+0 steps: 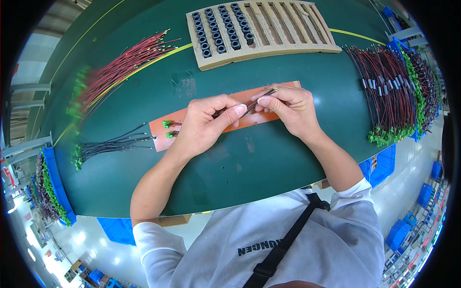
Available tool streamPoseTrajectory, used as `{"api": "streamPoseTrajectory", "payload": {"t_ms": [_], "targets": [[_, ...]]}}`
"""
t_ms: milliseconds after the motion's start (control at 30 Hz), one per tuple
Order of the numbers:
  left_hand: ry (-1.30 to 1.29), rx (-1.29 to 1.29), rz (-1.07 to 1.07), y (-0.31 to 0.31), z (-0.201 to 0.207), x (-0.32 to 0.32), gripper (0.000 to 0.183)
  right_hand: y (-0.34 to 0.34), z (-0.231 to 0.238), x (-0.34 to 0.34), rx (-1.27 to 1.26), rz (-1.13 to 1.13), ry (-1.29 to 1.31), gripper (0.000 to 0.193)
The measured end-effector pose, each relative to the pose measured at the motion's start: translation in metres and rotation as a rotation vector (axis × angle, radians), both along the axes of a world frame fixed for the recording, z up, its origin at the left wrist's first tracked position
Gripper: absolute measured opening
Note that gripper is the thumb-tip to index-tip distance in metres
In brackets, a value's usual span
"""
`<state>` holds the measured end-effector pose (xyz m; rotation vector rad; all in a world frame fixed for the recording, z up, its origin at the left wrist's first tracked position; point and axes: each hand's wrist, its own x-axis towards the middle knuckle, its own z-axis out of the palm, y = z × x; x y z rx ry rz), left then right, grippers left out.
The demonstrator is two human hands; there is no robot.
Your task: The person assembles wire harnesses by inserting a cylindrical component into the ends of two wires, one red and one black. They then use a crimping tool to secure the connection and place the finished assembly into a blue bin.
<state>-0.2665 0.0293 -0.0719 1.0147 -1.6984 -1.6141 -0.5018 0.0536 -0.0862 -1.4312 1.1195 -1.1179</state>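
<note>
Both hands over the middle of the green desk (269,158), working a thin wire pair (259,98), red and black, with bare metal tips pointing up-right. Left hand (204,126) is pinched closed on the wires, thumb pressed along them. Right hand (288,108) is closed too, fingertips gripping the same pair nearer the tip end. The pair sits just above the orange strip (201,120), where two small green connectors (168,129) lie at the strip's left end.

Handling, my read: the wires are light and floppy, no stiffness to speak of, so they bend wherever unsupported. Insulation looks smooth, likely slips if pinched loosely. Best grip is on the insulation close behind the tips; the bare ends look easy to bend or fray, so keep off those.

Room: open desk between me and the strip, plenty to move in. Tighter around the rest:
- red wire bundle (120,67) upper left
- black wire bundle (110,144) left, just beside the strip
- slotted tray (288,29) with black rings (218,26) straight ahead
- big finished harness pile (394,91) right, running to the desk edge

Near desk edge is close to my body; blue bins (379,165) sit below it.
</note>
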Motion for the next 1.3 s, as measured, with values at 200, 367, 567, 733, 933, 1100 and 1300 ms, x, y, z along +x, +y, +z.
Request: {"api": "streamPoseTrajectory", "payload": {"t_ms": [200, 367, 567, 733, 933, 1100, 1300], "targets": [[0.149, 0.04, 0.081, -0.003, 0.004, -0.001, 0.025, 0.0, 0.005, 0.001, -0.096, -0.059, 0.106, 0.017], [-0.062, -0.358, 0.237, -0.021, 0.036, 0.041, 0.019, -0.001, 0.004, -0.004, -0.343, -0.086, 0.312, 0.018], [-0.368, -0.623, 0.058, 0.014, 0.053, 0.092, 0.022, 0.003, 0.004, -0.006, -0.372, -0.088, 0.376, 0.017], [-0.504, -0.82, 0.108, 0.03, 0.031, 0.078, 0.034, 0.0, -0.001, -0.007, -0.437, -0.072, 0.455, 0.017], [-0.578, -0.874, 0.131, 0.03, 0.018, 0.055, 0.032, 0.001, 0.001, -0.013, -0.437, -0.052, 0.652, 0.018], [-0.561, -0.914, 0.177, 0.029, 0.01, 0.048, 0.031, 0.001, -0.002, -0.008, -0.433, -0.074, 0.676, 0.018], [-0.559, -0.884, 0.115, 0.029, 0.006, 0.049, 0.033, 0.0, 0.0, -0.003, -0.454, -0.022, 0.649, 0.019]]}}
